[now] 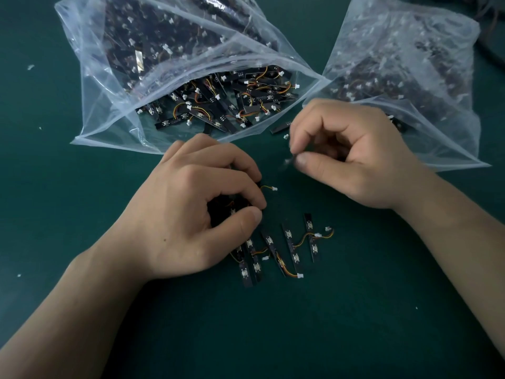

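Head view: the open bag (93, 116), a clear plastic pouch stuffed with narrow black circuit boards and their short orange and yellow wires, lies on the green mat (355, 324) with its mouth facing the person.

Just below that mouth, the left hand (191, 214) is curled over a bundle of boards (222, 212). Fingers wrap it from above and the thumb presses in from below. The bundle is mostly hidden in the shadow of the palm. One thin wire with a white connector (269, 188) pokes out from under the fingers towards the right.

Below the bag's right corner, the right hand (363, 165) pinches a small piece (288, 161) between thumb tip and forefinger, the other fingers folded in. The piece is blurred, so I cannot tell just what it is. It hangs above the mat, apart from the left hand's bundle.

Further below the bag, just beside the left thumb, loose boards (289, 247) lie spread on the mat, roughly side by side, each with small square parts on it and wires trailing to white plugs.

A stray board (280, 128) rests right at the bag's mouth. To the right of the bag, touching its corner, sits a second bag (448, 149) with similar dark contents. Left of the bag, a white scrap (30, 67) lies on the mat.
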{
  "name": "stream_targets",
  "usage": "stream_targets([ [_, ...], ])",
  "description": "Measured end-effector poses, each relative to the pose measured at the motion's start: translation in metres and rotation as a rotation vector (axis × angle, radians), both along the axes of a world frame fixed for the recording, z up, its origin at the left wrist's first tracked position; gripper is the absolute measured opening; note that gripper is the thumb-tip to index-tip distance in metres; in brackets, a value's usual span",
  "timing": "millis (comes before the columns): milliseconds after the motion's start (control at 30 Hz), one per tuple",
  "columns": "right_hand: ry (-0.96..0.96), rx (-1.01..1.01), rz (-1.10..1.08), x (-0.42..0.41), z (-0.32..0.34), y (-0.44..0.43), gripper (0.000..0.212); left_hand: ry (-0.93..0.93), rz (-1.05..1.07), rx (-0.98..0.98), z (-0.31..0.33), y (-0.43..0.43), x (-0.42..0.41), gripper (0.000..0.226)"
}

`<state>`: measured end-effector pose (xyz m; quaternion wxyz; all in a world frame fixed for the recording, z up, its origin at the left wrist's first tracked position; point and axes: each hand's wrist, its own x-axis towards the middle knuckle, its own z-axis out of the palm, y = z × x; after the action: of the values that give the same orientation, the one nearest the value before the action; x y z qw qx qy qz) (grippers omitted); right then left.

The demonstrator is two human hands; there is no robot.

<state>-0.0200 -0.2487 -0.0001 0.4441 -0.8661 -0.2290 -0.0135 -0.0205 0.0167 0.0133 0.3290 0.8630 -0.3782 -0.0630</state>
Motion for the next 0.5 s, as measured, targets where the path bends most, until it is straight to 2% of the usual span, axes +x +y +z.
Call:
stream_targets([
  [133,-0.181,-0.174,-0.056,-0.0001,0.0003,0.005,0.011,-0.005,-0.007,-0.002,-0.0007,-0.0001,-0.0001,0.025],
  [267,-0.124,-0.28,0.064,-0.0021,0.0028,0.0075,0.009,-0.005,-0.003,0.0,-0.0001,-0.0004,-0.0002,0.025],
  [400,-0.048,-0.056,0.025,-0.0038,0.0056,0.0005,0.017,-0.003,-0.003,-0.001,0.0002,0.0003,-0.0001,0.025],
  [500,-0.041,-0.116,-0.017,-0.0009,0.0035,-0.0002,0.027,-0.003,0.0,-0.001,0.0,0.0004,-0.0003,0.025],
])
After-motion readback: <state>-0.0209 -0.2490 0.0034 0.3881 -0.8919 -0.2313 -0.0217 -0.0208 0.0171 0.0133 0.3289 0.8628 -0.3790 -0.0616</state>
